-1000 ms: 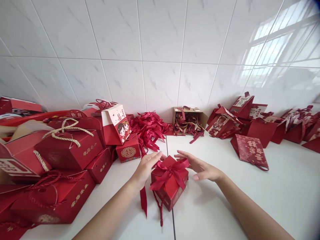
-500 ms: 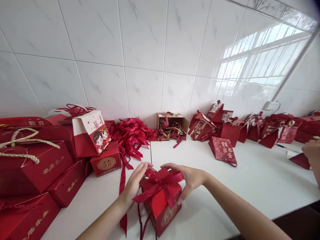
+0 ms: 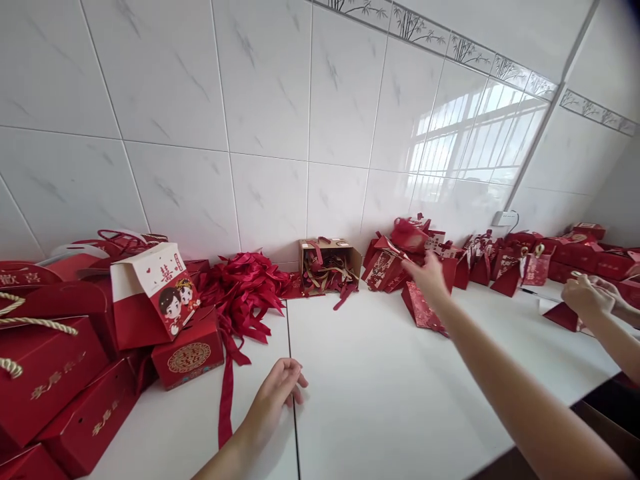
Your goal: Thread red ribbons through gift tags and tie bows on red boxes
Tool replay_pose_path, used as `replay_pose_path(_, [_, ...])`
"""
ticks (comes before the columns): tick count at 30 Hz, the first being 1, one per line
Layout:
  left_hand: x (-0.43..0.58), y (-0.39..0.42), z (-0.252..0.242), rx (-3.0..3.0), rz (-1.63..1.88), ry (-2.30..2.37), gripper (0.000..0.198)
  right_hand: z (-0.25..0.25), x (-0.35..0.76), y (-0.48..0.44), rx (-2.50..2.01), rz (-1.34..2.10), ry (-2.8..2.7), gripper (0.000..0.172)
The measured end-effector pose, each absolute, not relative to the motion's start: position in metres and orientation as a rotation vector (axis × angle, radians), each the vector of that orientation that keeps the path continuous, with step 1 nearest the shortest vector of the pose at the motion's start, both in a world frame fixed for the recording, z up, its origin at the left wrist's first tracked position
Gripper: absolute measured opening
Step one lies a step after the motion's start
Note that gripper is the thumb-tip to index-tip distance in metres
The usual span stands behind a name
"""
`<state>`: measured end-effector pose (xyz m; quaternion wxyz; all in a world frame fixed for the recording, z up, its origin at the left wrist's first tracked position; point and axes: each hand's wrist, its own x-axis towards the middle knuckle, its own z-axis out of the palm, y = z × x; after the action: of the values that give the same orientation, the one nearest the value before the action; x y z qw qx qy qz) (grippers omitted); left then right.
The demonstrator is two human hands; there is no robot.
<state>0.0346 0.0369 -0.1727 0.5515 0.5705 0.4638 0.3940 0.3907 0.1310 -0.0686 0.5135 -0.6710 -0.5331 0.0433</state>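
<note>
My right hand [image 3: 426,275] is stretched far out over the white counter [image 3: 380,393] towards a heap of red paper bags [image 3: 450,260] by the wall. At its fingertips is a small red gift box [image 3: 409,234], blurred, and the fingers seem closed on it. Near the counter's front, beside a tile seam, my left hand [image 3: 274,399] rests with fingers loosely bent and nothing in it. A loose red ribbon [image 3: 226,393] lies just left of that hand.
Stacked red boxes with rope handles [image 3: 45,373] fill the left side, with a cartoon-couple bag [image 3: 150,293] and a small red box [image 3: 189,353]. A ribbon pile [image 3: 245,283] and a cardboard box [image 3: 327,260] sit by the wall. Another person's hands [image 3: 587,297] work at the right.
The bow-tied red box has left the middle of the counter. My right hand has swung far out to the right heap. My left hand has come off the box and rests.
</note>
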Motion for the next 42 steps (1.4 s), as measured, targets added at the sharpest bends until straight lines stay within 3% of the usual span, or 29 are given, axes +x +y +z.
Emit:
replay_pose_path(4, [0.035, 0.039, -0.173, 1.423, 0.902, 1.142, 0.026, -0.144, 0.326, 0.134, -1.754, 0.266, -1.456, 0.074])
replay_pose_path(8, [0.036, 0.038, -0.178, 1.569, 0.859, 1.212, 0.023, -0.191, 0.269, 0.123, -1.773, 0.337, -1.695, 0.071])
replay_pose_path(14, [0.032, 0.026, -0.162, 1.941, 0.709, 1.593, 0.020, -0.208, 0.237, 0.111, -1.625, 0.378, -2.067, 0.042])
replay_pose_path(16, [0.018, 0.028, -0.148, 2.016, 0.588, 1.800, 0.009, -0.209, 0.239, 0.110, -1.607, 0.394, -2.116, 0.042])
replay_pose_path(21, [-0.038, 0.046, -0.124, 1.937, 0.183, 2.169, 0.022, -0.210, 0.242, 0.104, -1.570, 0.420, -2.150, 0.044])
replay_pose_path(27, [-0.042, 0.056, -0.139, 2.019, 0.042, 1.948, 0.026, -0.208, 0.208, 0.071, -1.441, 0.541, -2.179, 0.038])
replay_pose_path(31, [-0.005, 0.049, -0.157, 2.065, 0.241, 1.763, 0.024, -0.206, 0.180, 0.056, -1.288, 0.714, -2.166, 0.036])
replay_pose_path(35, [0.028, 0.034, -0.174, 1.988, 0.485, 1.396, 0.022, -0.201, 0.176, 0.056, -1.244, 0.893, -2.015, 0.052])
replay_pose_path(42, [0.044, 0.025, -0.174, 1.299, 0.805, 0.971, 0.029, -0.190, 0.191, 0.056, -1.006, 1.238, -1.848, 0.058])
